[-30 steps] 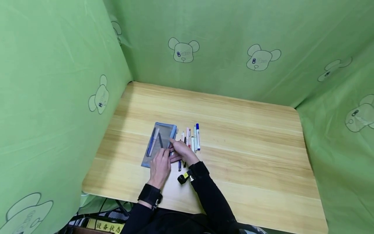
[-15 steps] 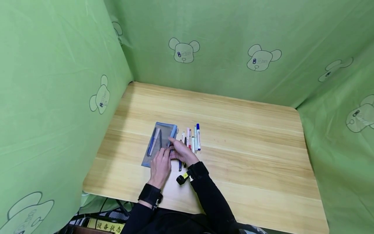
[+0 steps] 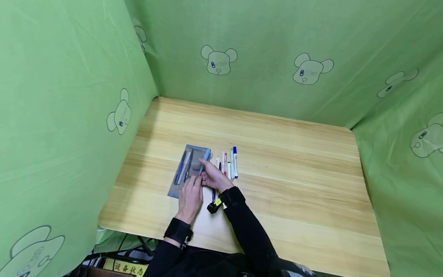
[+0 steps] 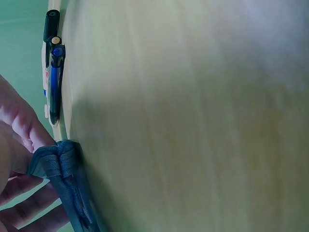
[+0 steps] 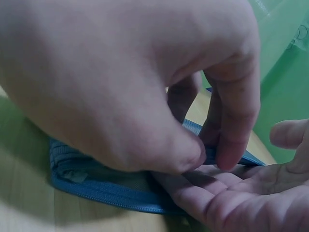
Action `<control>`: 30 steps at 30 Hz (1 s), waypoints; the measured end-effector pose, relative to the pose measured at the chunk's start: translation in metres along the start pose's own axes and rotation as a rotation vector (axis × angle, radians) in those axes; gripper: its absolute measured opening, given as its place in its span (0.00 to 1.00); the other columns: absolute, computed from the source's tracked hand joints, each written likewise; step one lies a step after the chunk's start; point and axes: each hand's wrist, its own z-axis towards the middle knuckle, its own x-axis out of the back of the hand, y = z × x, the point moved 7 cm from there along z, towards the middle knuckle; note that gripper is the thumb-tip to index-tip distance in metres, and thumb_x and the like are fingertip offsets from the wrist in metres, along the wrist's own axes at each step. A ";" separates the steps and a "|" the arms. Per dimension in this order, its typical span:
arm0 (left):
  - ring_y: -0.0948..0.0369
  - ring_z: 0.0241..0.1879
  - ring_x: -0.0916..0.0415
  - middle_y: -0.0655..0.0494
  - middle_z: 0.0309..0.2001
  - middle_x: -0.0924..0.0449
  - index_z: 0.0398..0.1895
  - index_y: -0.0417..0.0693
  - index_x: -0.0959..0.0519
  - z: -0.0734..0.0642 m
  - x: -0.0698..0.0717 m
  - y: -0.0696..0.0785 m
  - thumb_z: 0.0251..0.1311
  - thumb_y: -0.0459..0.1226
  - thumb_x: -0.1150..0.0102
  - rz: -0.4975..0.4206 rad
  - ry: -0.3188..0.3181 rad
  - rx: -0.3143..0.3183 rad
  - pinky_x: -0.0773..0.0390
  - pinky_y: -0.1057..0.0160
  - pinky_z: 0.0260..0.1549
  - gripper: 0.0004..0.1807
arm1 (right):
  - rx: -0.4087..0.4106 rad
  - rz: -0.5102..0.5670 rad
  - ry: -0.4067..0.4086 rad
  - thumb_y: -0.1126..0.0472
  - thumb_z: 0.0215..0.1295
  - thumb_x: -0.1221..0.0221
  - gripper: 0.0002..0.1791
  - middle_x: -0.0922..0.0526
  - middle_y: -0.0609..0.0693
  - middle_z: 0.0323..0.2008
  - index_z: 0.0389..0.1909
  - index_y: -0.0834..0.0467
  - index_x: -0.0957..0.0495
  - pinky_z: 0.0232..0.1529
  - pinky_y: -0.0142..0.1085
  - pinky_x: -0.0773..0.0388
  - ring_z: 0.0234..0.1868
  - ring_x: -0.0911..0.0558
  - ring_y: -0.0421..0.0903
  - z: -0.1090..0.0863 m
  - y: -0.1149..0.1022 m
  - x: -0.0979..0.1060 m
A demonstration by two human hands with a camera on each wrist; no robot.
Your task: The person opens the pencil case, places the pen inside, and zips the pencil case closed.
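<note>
A grey see-through pencil pouch (image 3: 196,163) with blue trim lies flat on the table, several pens (image 3: 184,166) showing through it. My left hand (image 3: 190,196) rests at its near part; in the right wrist view the thumb and forefinger pinch the blue edge of the opening. My right hand (image 3: 216,177) is at the zipper side. Seen from its wrist, the right palm (image 5: 260,198) faces up, fingers reaching to the opening and thumb held apart. Their tips are hidden by the pouch and the left hand. The zipped corner (image 4: 63,159) shows in the left wrist view.
Just right of the pouch lies a row of loose pens, among them a blue-capped marker (image 3: 235,162) and a dark-blue pen (image 3: 213,195) partly behind the right wrist. Green cloth (image 3: 263,77) surrounds the wooden table (image 3: 294,184) at the back and sides.
Inside the pouch, the dark pen has shifted left and now lies close beside the other pens. My right hand has moved slightly, while the left stays nearly in place.
</note>
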 end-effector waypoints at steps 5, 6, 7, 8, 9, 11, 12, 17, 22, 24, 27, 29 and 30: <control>0.52 0.32 0.20 0.49 0.37 0.18 0.46 0.40 0.17 0.000 0.000 0.000 0.58 0.28 0.37 -0.005 -0.001 -0.005 0.16 0.56 0.22 0.12 | -0.018 0.012 -0.013 0.36 0.78 0.60 0.38 0.26 0.70 0.65 0.69 0.65 0.35 0.44 0.36 0.14 0.52 0.14 0.55 0.005 0.000 0.001; 0.51 0.32 0.20 0.49 0.37 0.18 0.46 0.40 0.17 0.000 0.000 0.000 0.58 0.28 0.37 -0.006 -0.002 -0.005 0.16 0.56 0.23 0.12 | -0.020 0.020 -0.016 0.36 0.78 0.61 0.39 0.25 0.70 0.65 0.68 0.67 0.34 0.45 0.37 0.14 0.51 0.14 0.55 0.006 0.001 0.001; 0.51 0.32 0.20 0.49 0.37 0.18 0.46 0.40 0.17 0.000 0.000 0.000 0.59 0.28 0.37 -0.007 -0.003 -0.004 0.16 0.55 0.23 0.12 | -0.021 0.026 -0.018 0.36 0.77 0.61 0.40 0.25 0.70 0.64 0.67 0.68 0.34 0.45 0.37 0.14 0.50 0.13 0.54 0.006 0.001 0.001; 0.51 0.32 0.20 0.49 0.37 0.18 0.46 0.40 0.17 0.000 0.000 0.000 0.59 0.28 0.37 -0.006 -0.004 -0.004 0.16 0.55 0.23 0.11 | -0.018 0.039 -0.027 0.36 0.77 0.61 0.40 0.24 0.70 0.64 0.68 0.69 0.34 0.46 0.38 0.13 0.50 0.13 0.54 0.007 0.000 0.001; 0.51 0.32 0.20 0.49 0.37 0.18 0.46 0.40 0.17 0.000 0.000 0.000 0.59 0.28 0.37 -0.007 -0.002 -0.006 0.16 0.55 0.24 0.11 | -0.018 0.054 -0.038 0.36 0.77 0.61 0.41 0.25 0.69 0.64 0.68 0.69 0.35 0.47 0.38 0.14 0.50 0.14 0.54 0.008 0.000 0.000; 0.51 0.31 0.20 0.49 0.37 0.18 0.46 0.40 0.17 0.000 0.000 0.000 0.59 0.28 0.37 -0.005 0.010 -0.012 0.16 0.55 0.24 0.11 | -0.025 0.079 -0.057 0.35 0.77 0.61 0.43 0.25 0.70 0.63 0.69 0.70 0.36 0.50 0.39 0.14 0.52 0.14 0.57 0.010 0.000 -0.001; 0.52 0.31 0.20 0.49 0.37 0.18 0.46 0.40 0.17 0.000 0.000 0.000 0.59 0.28 0.37 -0.004 0.014 -0.014 0.17 0.55 0.23 0.11 | -0.026 0.094 -0.062 0.35 0.77 0.60 0.43 0.25 0.71 0.64 0.69 0.71 0.37 0.51 0.40 0.14 0.54 0.15 0.60 0.010 0.000 -0.001; 0.53 0.31 0.21 0.50 0.37 0.18 0.46 0.40 0.16 0.001 0.000 0.002 0.58 0.28 0.35 0.006 0.022 -0.016 0.17 0.55 0.23 0.12 | -0.049 0.141 -0.068 0.34 0.76 0.59 0.44 0.30 0.75 0.66 0.68 0.73 0.35 0.51 0.40 0.14 0.62 0.20 0.65 0.011 0.001 -0.001; 0.53 0.31 0.20 0.50 0.38 0.18 0.45 0.41 0.16 0.001 0.002 0.003 0.58 0.29 0.35 0.008 0.025 -0.018 0.17 0.55 0.23 0.12 | -0.033 0.139 -0.072 0.36 0.76 0.58 0.42 0.29 0.75 0.66 0.67 0.71 0.34 0.46 0.38 0.12 0.50 0.13 0.58 0.010 0.001 -0.001; 0.53 0.31 0.20 0.50 0.38 0.17 0.45 0.41 0.16 0.001 0.001 0.002 0.58 0.28 0.35 0.004 0.025 -0.017 0.17 0.56 0.23 0.12 | -0.026 0.132 -0.075 0.36 0.77 0.58 0.41 0.28 0.74 0.66 0.67 0.71 0.34 0.46 0.38 0.12 0.48 0.12 0.56 0.009 0.000 -0.001; 0.53 0.31 0.20 0.50 0.39 0.17 0.46 0.41 0.16 0.001 0.001 0.002 0.57 0.28 0.34 -0.003 0.019 -0.014 0.17 0.57 0.23 0.13 | -0.019 0.113 -0.071 0.37 0.77 0.57 0.41 0.27 0.73 0.64 0.67 0.72 0.34 0.46 0.38 0.11 0.46 0.11 0.55 0.009 0.000 -0.002; 0.53 0.31 0.20 0.50 0.39 0.17 0.46 0.42 0.17 0.001 0.001 0.002 0.57 0.28 0.34 -0.007 0.019 -0.011 0.17 0.57 0.23 0.13 | -0.014 0.095 -0.064 0.38 0.77 0.56 0.40 0.26 0.73 0.63 0.67 0.72 0.33 0.45 0.38 0.11 0.44 0.10 0.54 0.008 0.000 -0.002; 0.53 0.31 0.20 0.50 0.40 0.17 0.46 0.42 0.17 0.001 0.001 0.002 0.57 0.28 0.34 -0.007 0.018 -0.010 0.17 0.57 0.23 0.13 | -0.013 0.087 -0.059 0.38 0.77 0.56 0.40 0.25 0.73 0.63 0.67 0.72 0.33 0.45 0.38 0.11 0.43 0.10 0.53 0.008 0.000 -0.002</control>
